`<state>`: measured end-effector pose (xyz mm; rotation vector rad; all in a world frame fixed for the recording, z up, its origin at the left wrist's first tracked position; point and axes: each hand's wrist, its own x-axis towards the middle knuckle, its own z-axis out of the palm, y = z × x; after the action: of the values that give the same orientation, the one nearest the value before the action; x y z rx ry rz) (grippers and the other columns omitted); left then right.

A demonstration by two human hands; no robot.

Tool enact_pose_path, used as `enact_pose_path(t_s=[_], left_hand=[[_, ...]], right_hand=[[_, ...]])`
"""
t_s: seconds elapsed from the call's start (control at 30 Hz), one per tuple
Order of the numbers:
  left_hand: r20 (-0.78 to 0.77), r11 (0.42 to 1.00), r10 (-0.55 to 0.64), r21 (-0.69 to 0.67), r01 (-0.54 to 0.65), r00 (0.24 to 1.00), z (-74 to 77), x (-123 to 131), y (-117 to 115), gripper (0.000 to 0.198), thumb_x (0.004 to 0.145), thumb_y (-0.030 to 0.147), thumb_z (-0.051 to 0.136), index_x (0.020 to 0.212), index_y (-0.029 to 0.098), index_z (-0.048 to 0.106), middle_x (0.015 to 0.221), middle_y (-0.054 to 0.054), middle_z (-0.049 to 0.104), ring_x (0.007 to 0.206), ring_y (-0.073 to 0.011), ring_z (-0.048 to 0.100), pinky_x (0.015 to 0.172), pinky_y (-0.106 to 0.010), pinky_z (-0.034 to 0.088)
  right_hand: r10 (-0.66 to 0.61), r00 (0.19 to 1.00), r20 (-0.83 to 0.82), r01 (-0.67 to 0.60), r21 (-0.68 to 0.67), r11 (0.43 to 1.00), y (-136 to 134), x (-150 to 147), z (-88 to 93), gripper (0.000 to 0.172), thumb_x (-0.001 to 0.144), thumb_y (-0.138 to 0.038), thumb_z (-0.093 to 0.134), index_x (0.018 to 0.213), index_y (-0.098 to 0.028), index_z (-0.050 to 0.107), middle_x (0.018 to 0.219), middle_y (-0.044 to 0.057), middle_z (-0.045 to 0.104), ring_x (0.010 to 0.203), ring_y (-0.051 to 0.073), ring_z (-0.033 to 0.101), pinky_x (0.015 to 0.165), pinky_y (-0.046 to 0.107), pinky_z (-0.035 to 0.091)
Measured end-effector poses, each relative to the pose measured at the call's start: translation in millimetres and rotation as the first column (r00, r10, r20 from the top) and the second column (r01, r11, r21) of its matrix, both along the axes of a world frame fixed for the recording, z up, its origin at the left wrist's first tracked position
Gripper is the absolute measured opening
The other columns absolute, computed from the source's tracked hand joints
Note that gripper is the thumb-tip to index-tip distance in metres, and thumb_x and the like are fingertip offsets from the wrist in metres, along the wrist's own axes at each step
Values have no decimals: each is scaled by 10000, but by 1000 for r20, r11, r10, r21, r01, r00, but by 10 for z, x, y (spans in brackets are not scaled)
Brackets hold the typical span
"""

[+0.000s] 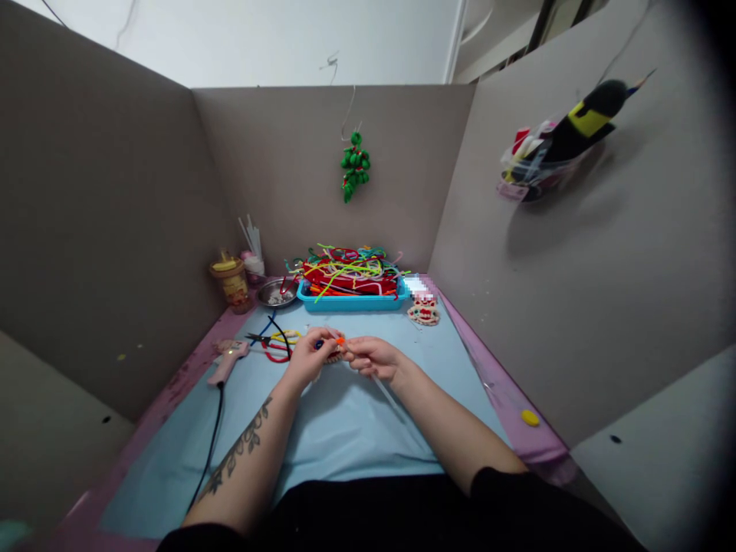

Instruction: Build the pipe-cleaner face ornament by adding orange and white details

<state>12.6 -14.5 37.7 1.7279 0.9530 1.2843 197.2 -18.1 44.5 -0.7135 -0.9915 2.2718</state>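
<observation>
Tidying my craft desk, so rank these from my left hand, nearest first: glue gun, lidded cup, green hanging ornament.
1. Glue gun, lying just left of the left hand, which pinches an orange piece.
2. Lidded cup, back-left corner.
3. Green ornament, hanging high at the back.

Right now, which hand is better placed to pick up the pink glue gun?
Left, probably. The glue gun lies on the mat to the left of the left hand; the right hand would have to cross over. Both pinch the small orange piece.

3 grey partition boards (322, 153) enclose a light-blue tabletop (345, 429) with pink edges (506, 399), a white wall (258, 38) behind.
</observation>
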Motion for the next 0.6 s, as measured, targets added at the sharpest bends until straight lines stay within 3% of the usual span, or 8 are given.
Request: enact_pose_path(t_s=[0.1,0.17,0.2,0.23,0.33,0.4,0.5,0.6], left_hand=[[69,997,-29,-68,34,997,-21,10,13,187,755,354,666,769,168,661,829,-54,672,823,-181,618,799,-297,470],[116,993,-32,-108,45,993,-45,21,25,218,754,379,672,783,163,655,812,-47,665,777,-166,611,761,-284,478],[133,992,-28,-121,44,991,-58,28,30,230,748,386,679,783,160,652,807,-45,663,766,-163,610,749,-281,480],[145,991,-20,-129,39,989,-71,36,35,240,741,392,687,782,158,651,801,-44,662,760,-162,609,743,-280,481],[155,991,5,-136,17,988,-93,55,44,254,730,400,695,775,153,657,789,-45,664,766,-167,610,747,-286,484],[141,992,22,-126,-4,990,-90,59,43,251,735,402,690,767,155,665,800,-51,670,785,-174,612,770,-298,484],[103,994,43,-102,-33,994,-74,53,33,238,735,394,690,776,159,681,863,-70,685,856,-195,618,836,-326,476],[96,995,51,-90,-42,994,-74,43,23,243,718,387,710,795,158,689,992,-93,682,936,-216,618,864,-341,476]], right_hand=[[-166,982,86,149,177,973,-15,-59,-62,256,730,-316,696,862,-147,557,649,-30,532,438,36,424,371,136,271],[-333,930,154,252,394,884,-36,-114,-104,323,715,-368,706,922,-169,560,698,-18,571,525,81,518,446,174,383],[-444,878,180,292,533,794,-48,-142,-124,329,713,-362,707,945,-180,562,741,-10,589,577,100,545,500,202,429],[-562,806,186,308,678,667,-60,-166,-143,307,719,-336,701,953,-188,569,792,2,602,633,117,561,562,231,463],[-801,592,87,166,959,228,-92,-208,-190,150,789,-231,621,935,-196,610,906,49,621,798,165,573,745,305,483],[-835,549,36,29,998,62,-104,-210,-213,146,853,-201,539,968,-202,630,916,70,638,861,189,578,807,326,472],[-852,523,8,-86,995,-43,-109,-192,-229,197,907,-215,474,1014,-206,639,916,82,662,883,202,594,817,323,473],[-874,487,3,-147,986,-79,-102,-170,-228,222,927,-232,449,1028,-212,645,921,82,673,891,203,603,814,317,475]])
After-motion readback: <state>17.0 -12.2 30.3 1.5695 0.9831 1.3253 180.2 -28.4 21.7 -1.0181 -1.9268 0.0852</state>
